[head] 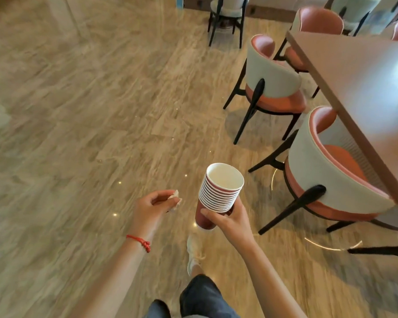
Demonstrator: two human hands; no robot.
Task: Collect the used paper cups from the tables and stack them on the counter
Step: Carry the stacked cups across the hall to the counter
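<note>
The stack of paper cups (218, 192) is gripped near its bottom by the right hand (230, 222), probably for carrying. A crumpled tissue (175, 199) is pinched in the left hand (152, 208), apart.

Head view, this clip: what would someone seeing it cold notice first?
The stack of nested paper cups, maroon with white rims, held in the right hand at lower centre above the wood-look floor. Next, the left hand just left of it, pinching a crumpled white tissue, with a red string bracelet on that wrist. On the right, orange-and-white chairs stand tucked along a table.
</note>
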